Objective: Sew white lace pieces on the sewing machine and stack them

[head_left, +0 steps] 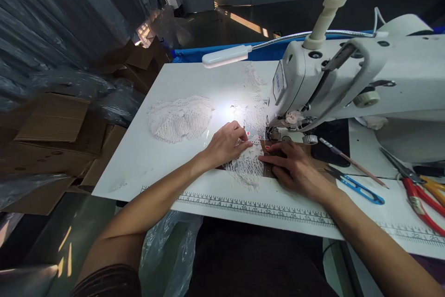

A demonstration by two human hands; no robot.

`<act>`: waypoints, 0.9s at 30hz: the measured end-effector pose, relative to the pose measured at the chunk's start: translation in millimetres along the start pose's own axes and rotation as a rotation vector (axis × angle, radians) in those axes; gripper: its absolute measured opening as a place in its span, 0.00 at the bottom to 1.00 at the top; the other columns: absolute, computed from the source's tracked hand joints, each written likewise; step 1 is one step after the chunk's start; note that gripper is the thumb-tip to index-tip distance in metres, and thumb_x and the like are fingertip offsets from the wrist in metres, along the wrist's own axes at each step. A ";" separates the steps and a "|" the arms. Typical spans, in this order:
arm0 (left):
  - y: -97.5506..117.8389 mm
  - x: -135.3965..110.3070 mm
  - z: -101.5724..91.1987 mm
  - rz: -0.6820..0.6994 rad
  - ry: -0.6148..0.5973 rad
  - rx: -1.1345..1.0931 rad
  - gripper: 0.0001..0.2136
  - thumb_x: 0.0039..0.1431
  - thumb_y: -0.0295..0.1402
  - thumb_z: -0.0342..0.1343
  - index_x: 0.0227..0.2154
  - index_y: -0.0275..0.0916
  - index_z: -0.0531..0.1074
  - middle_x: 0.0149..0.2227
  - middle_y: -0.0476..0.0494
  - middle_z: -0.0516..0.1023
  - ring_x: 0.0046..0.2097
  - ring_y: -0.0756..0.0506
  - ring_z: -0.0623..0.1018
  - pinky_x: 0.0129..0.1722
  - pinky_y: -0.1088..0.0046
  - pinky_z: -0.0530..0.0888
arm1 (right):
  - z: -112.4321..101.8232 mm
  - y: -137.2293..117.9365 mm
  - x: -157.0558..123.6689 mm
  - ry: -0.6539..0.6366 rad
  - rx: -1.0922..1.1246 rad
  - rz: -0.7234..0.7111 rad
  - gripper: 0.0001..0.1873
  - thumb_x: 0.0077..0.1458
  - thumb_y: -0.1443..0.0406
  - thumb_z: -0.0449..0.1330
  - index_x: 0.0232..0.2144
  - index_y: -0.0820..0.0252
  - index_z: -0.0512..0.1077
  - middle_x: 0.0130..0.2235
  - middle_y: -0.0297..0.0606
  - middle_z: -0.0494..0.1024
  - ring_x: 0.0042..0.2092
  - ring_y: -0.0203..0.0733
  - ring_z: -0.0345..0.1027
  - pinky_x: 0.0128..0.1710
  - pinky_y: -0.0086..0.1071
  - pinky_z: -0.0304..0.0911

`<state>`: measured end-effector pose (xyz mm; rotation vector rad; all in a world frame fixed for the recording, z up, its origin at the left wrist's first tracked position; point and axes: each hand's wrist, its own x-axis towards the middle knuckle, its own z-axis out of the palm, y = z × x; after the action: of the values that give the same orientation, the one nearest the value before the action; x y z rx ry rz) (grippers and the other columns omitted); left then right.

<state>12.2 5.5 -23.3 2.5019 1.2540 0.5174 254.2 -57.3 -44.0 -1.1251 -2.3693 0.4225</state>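
A strip of white lace with a loose fringe [247, 169] lies on the table in front of the sewing machine [295, 84]. My left hand [227, 145] is closed on its upper left part, fingers curled and thumb against the lace. From the right, my right hand [295, 165] lies with fingers stretched out and apart, tips touching the lace's right edge near the presser foot [273, 134]. More white lace [252, 114] continues behind the foot. Small red marks show beside my fingertips. The needle tip is too small to make out.
A bunched white lace piece [182, 118] lies on the left of the white table [139, 162]. At right are blue thread snips [361, 189], a pencil-like tool [354, 162] and red-handled scissors [417, 199]. A lamp [225, 56] hangs above; cardboard boxes [52, 121] stand left.
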 end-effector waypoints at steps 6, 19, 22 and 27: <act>7.3 -11.8 -4.8 0.216 -0.076 -0.138 0.08 0.65 0.34 0.57 0.31 0.37 0.69 0.35 0.47 0.73 0.36 0.47 0.73 0.38 0.67 0.70 | -3.4 -1.5 -0.4 0.062 0.373 0.105 0.20 0.59 0.67 0.57 0.54 0.48 0.74 0.54 0.44 0.70 0.58 0.51 0.65 0.59 0.54 0.63; 20.5 -19.0 3.6 0.326 -0.020 -0.540 0.17 0.63 0.30 0.58 0.54 0.39 0.64 0.35 0.47 0.80 0.36 0.49 0.80 0.35 0.70 0.78 | 1.8 -13.9 13.7 0.055 1.177 0.513 0.36 0.47 0.60 0.72 0.58 0.58 0.70 0.38 0.39 0.81 0.36 0.36 0.75 0.34 0.30 0.72; 20.7 -19.5 7.2 0.316 -0.011 -0.551 0.21 0.62 0.32 0.61 0.56 0.40 0.63 0.36 0.47 0.81 0.37 0.48 0.81 0.38 0.69 0.79 | 1.0 -14.3 14.2 0.106 1.143 0.503 0.34 0.45 0.60 0.73 0.54 0.60 0.73 0.35 0.38 0.81 0.34 0.37 0.75 0.33 0.31 0.72; 23.9 -20.8 15.5 0.254 0.081 -0.504 0.26 0.54 0.38 0.69 0.54 0.40 0.67 0.35 0.48 0.82 0.37 0.47 0.82 0.41 0.68 0.78 | 0.7 -15.4 14.6 0.158 1.109 0.476 0.30 0.45 0.61 0.74 0.51 0.61 0.75 0.34 0.37 0.82 0.34 0.37 0.76 0.36 0.32 0.73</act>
<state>24.4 -26.7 -31.1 2.2236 0.7121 0.8793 236.0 -55.3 -33.2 -1.0359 -1.2918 1.4918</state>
